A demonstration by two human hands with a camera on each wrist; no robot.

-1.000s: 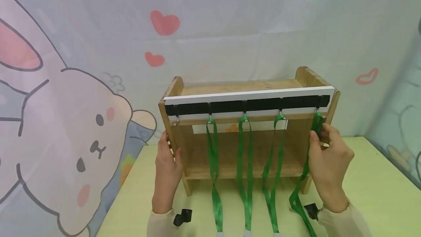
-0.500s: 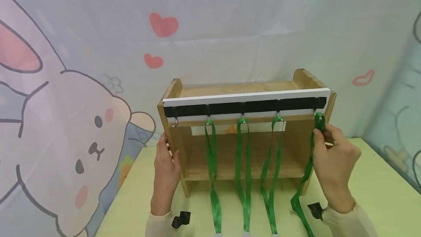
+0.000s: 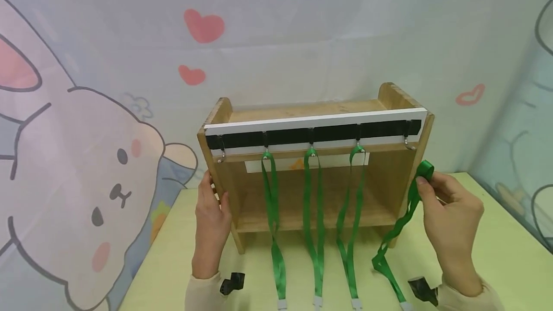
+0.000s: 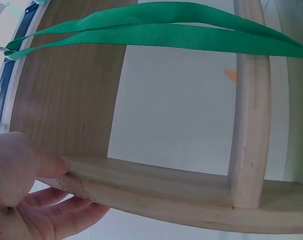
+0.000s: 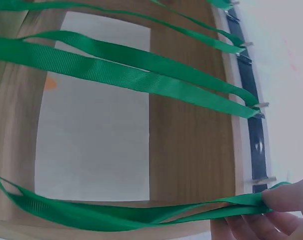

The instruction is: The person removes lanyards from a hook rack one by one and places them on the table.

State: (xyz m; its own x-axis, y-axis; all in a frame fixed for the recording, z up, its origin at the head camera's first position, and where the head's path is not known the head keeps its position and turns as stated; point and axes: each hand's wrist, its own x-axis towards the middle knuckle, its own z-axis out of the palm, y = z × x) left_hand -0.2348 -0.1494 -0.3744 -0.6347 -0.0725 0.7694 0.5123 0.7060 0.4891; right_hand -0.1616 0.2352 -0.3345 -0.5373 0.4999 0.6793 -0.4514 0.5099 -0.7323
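Right hand (image 3: 453, 220) pinches lanyard (image 5: 91, 216); three hooked lanyards (image 3: 307, 200) cross shelf (image 3: 294, 205).

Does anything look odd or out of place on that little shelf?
One thing: the rightmost green lanyard is off the hooks, in the right hand's grip, while three other lanyards hang from hooks. Nothing looks spilled or damaged.

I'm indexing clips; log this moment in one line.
left hand: grips wooden shelf | right hand: pinches green lanyard | rightmost hook: bare | three other lanyards: hanging

Lanyards (image 3: 318, 272) before shelf (image 3: 291, 205) on table (image 3: 173, 234)
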